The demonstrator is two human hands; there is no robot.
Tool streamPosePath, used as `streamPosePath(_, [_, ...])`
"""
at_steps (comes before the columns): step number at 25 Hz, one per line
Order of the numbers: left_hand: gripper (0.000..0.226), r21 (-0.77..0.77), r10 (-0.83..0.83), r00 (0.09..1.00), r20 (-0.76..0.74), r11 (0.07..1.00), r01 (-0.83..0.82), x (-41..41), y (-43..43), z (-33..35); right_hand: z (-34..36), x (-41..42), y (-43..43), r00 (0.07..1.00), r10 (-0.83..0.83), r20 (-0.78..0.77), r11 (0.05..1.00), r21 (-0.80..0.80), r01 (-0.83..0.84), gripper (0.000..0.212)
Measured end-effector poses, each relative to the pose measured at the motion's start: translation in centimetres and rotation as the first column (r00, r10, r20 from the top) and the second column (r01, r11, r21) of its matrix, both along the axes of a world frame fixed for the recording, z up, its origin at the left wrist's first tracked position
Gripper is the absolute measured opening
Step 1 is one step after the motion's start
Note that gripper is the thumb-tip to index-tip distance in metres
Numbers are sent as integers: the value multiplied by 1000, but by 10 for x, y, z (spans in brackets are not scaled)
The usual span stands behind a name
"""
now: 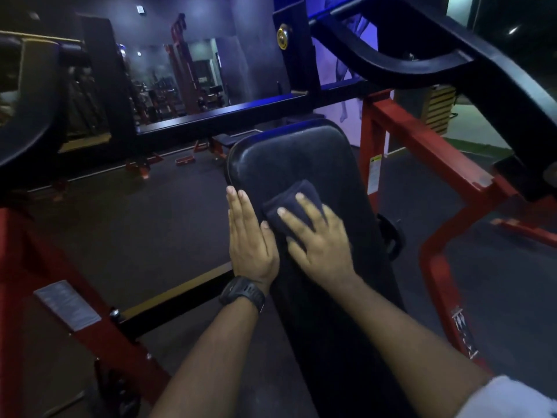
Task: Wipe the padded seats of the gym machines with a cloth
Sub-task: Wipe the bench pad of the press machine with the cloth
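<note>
A long black vinyl-padded seat (301, 158) slopes away from the person, mounted on a gym machine with a red steel frame (422, 140). The wiping step is under way on it. The folded dark navy cloth (297, 193) lies flat on the pad's upper half, toward its left side. The right hand (322, 242) rests on top of the cloth. Its fingers (291, 220) are spread and fairly straight, pressing the cloth down rather than gripping it. The left hand (251, 239), above a black wristwatch (242, 294), lies along the pad's left edge, just beside the cloth. Its fingers (238, 206) are straight and held together and hold nothing; they seem to steady the pad.

How much of the pad is already wiped cannot be told. The next move probably calls for sliding the cloth under even pressure to the pad's rounded top end, across to its right edge, then down its length. The left hand would have to lift away so the strip beneath it gets wiped too.
</note>
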State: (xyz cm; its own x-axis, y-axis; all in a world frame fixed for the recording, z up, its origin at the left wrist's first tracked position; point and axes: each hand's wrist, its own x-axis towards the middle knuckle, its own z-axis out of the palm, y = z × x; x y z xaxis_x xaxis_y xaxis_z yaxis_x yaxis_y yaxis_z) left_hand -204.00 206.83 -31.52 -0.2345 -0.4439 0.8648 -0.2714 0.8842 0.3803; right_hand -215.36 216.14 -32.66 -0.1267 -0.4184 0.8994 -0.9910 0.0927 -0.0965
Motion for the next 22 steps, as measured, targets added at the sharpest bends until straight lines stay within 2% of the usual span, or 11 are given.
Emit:
streamPosePath(3, [63,22,-6,1000,2,1000,6,-1,3,0,10,16,-5,850,-134,509,982,-45,182,58])
streamPosePath(4, [62,24,-10,1000,-3,1000,10,-1,4,-1,1,30,-5,857,-157,491,974,-67,217,58])
streamPosePath(7, [61,52,-39,999,-29,998,40,0,4,-1,-35,22,16,999,-31,-17,999,12,31,59])
streamPosePath(9, [60,54,-41,998,-36,998,43,-1,2,-1,-33,15,20,948,-130,291,990,-18,142,60])
streamPosePath(11, [59,56,-43,998,-41,997,45,-2,3,-2,-35,45,16,734,-220,643,953,-20,303,63])
streamPosePath(14, [58,43,-43,998,-54,998,45,-1,4,-2,-67,51,30,986,-109,127,994,28,106,63])
streamPosePath(15, [58,44,-41,998,-57,998,44,-1,4,-2,-69,40,35,991,-81,106,996,30,78,63])
streamPosePath(16, [58,51,-42,998,-57,998,45,-1,5,-2,-64,36,33,959,-109,262,994,-1,113,63])
streamPosePath(18, [58,56,-47,997,-58,997,50,-2,5,-2,-39,62,19,637,-149,756,956,-56,289,65])
streamPosePath(19, [58,50,-48,997,-59,997,51,-2,5,-2,-34,80,11,564,-186,805,943,-16,333,66])
streamPosePath(22, [57,23,-54,997,-50,998,55,-1,-1,-4,-62,77,19,954,-144,262,989,3,148,63])
